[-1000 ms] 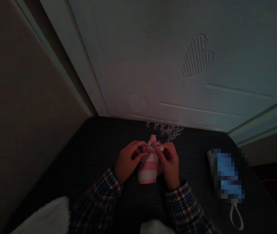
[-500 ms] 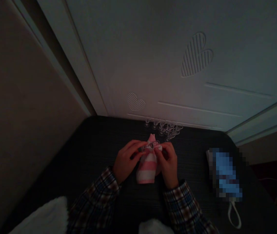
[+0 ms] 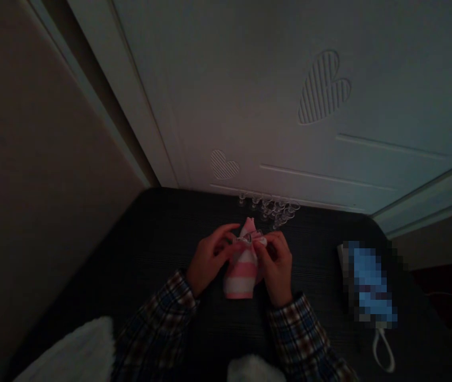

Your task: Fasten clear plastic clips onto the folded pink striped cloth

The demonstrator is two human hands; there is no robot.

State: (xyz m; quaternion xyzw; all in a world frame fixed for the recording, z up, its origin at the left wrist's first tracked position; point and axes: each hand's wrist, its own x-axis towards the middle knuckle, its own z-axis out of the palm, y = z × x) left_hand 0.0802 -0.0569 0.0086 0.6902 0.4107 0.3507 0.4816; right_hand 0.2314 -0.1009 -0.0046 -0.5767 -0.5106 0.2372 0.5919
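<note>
A pink-and-white striped cloth piece point(image 3: 242, 270), possibly a small sock, lies between my hands on the dark table. Across its upper part sits a small clear plastic piece point(image 3: 249, 237); the dim light hides its exact kind. My right hand point(image 3: 277, 265) is closed, pinching the cloth's right side beside the clear piece. At the left edge, my left hand point(image 3: 209, 257) has its forefinger stretched out and apart from the thumb. The thumb tip reaches the cloth near the clear piece. My other left fingers are partly hidden.
Several clear plastic pieces with loops point(image 3: 276, 208) stand clustered at the back of the dark table point(image 3: 158, 233), by a white panel point(image 3: 250, 106) with raised hearts. To the right lies a blurred blue item point(image 3: 371, 281) with a white strap point(image 3: 383, 353). White fluffy fabric point(image 3: 78, 350) shows below.
My left forefinger has lifted away from the clear piece, widening its gap to the thumb. The right hand keeps its pinch. The whole view has shifted slightly.
</note>
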